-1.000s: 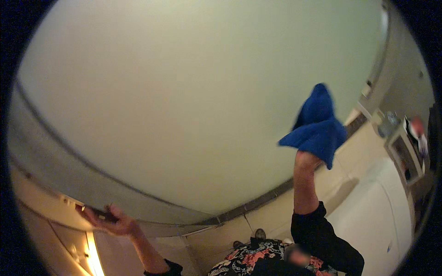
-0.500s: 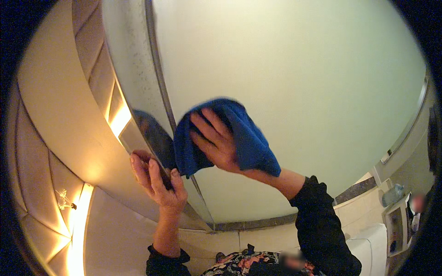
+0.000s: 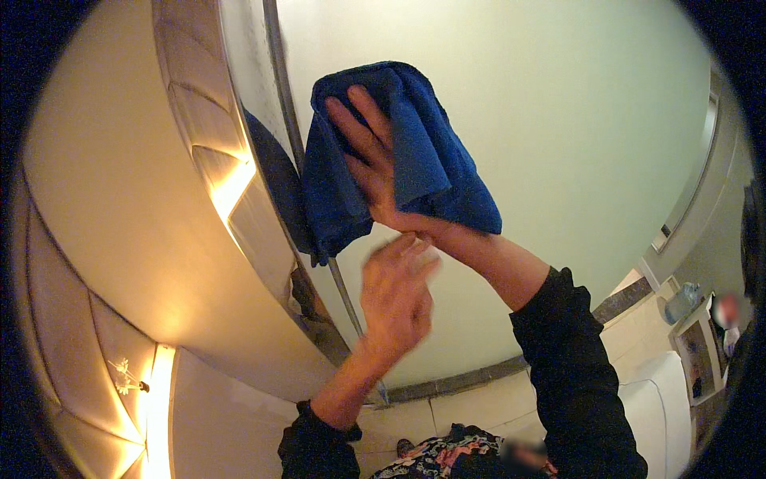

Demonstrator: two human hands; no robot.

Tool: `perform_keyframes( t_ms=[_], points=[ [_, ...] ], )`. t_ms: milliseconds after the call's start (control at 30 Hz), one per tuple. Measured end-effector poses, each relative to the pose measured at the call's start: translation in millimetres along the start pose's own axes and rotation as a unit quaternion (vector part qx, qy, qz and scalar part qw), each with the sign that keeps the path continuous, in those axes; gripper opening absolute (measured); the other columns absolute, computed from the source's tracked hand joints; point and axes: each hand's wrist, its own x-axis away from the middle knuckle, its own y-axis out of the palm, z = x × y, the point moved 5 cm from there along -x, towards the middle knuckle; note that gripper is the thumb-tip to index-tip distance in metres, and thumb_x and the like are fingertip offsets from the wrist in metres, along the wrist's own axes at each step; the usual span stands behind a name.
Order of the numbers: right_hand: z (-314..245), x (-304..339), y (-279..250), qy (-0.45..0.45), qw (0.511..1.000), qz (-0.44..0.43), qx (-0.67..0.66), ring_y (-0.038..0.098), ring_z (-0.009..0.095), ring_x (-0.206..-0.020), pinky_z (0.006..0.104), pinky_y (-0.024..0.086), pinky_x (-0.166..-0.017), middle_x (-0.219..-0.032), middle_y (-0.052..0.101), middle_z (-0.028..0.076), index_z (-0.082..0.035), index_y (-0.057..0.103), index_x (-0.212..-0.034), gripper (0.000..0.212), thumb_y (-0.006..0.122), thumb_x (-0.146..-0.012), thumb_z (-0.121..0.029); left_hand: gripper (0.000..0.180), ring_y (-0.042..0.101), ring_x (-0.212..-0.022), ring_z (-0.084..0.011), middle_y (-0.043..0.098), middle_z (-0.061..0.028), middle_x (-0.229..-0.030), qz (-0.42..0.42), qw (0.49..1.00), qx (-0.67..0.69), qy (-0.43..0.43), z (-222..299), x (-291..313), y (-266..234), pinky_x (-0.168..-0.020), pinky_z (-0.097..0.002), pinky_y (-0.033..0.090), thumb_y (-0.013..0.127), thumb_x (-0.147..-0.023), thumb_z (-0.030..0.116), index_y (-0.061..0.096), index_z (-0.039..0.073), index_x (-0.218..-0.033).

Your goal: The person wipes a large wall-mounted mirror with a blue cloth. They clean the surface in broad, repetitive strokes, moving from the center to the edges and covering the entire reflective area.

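Right hand [image 3: 373,164]: grip unclosed, fingers extended and slightly parted, laid flat on a blue cloth [image 3: 427,156], partly hidden by its folds; cloth before a pale panel [image 3: 582,152], contact face unseen. Left hand [image 3: 395,294]: blurred, just below the right wrist; grip and touch cannot be told. Black sleeves [image 3: 570,359]: cut off at lower edge.

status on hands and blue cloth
Right hand spread on blue fabric cloth, over pale greenish panel. Left hand blurred, just below right, grip unclear. Cloth overlaps grey edge strip.
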Motion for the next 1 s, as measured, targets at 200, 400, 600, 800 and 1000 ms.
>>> perform_keyframes(
  t_ms=[200,400,600,800,1000],
  points=[
    [7.0,4.0,-35.0,-0.113,0.993,0.026,0.012,0.037,0.023,-0.122,0.0402,0.029,-0.101,-0.126,0.046,0.009,-0.007,0.057,-0.106,0.034,0.052,-0.073,-0.015,0.017,0.052,-0.093,-0.0302,0.057,-0.0146,-0.097,0.095,0.994,-0.041,-0.03,-12.3,-35.1,-11.7,-0.086,-0.0391,0.039,0.047,-0.075,-0.002,0.056,0.002,-0.088],
    [32.1,13.6,-52.5,-0.124,0.987,0.049,-0.088,0.04,0.025,-0.119,0.0379,0.033,-0.098,-0.123,0.047,0.011,-0.004,0.055,-0.107,0.033,0.053,-0.074,-0.013,0.037,0.034,-0.119,-0.0352,0.035,-0.0217,-0.129,0.161,0.958,-0.222,-0.082,-15.9,-66.0,6.2,-0.099,-0.0405,0.026,0.041,-0.082,0.009,0.043,0.0,-0.118],
    [75.6,50.1,-68.1,-0.087,0.991,0.043,-0.093,0.04,0.026,-0.119,0.0394,0.034,-0.096,-0.127,0.042,0.011,-0.002,0.053,-0.108,0.034,0.053,-0.075,-0.01,0.05,0.017,-0.128,-0.0393,0.019,-0.021,-0.139,0.132,0.915,-0.362,-0.121,-25.2,-89.3,34.0,-0.102,-0.0466,0.018,0.041,-0.084,0.013,0.028,-0.004,-0.129],
    [108.9,73.7,-95.8,-0.084,0.994,0.069,-0.005,0.037,0.025,-0.119,0.0402,0.034,-0.09,-0.13,0.039,0.012,-0.002,0.048,-0.112,0.039,0.047,-0.076,-0.016,0.065,0.014,-0.128,-0.0394,0.015,-0.0189,-0.141,0.05,0.832,-0.543,-0.099,-16.3,-94.5,64.6,-0.094,-0.0596,0.018,0.05,-0.079,0.031,0.025,0.006,-0.134],
    [121.6,53.0,-119.9,-0.082,0.978,0.189,-0.038,0.047,0.023,-0.103,0.0371,0.038,-0.081,-0.115,0.048,0.01,-0.003,0.051,-0.107,0.038,0.052,-0.073,-0.019,0.065,0.009,-0.129,-0.0415,0.009,-0.0194,-0.142,0.066,0.853,-0.51,-0.092,-23.8,-92.2,67.3,-0.093,-0.0603,0.018,0.036,-0.084,0.045,0.02,0.008,-0.136]
  ],
)
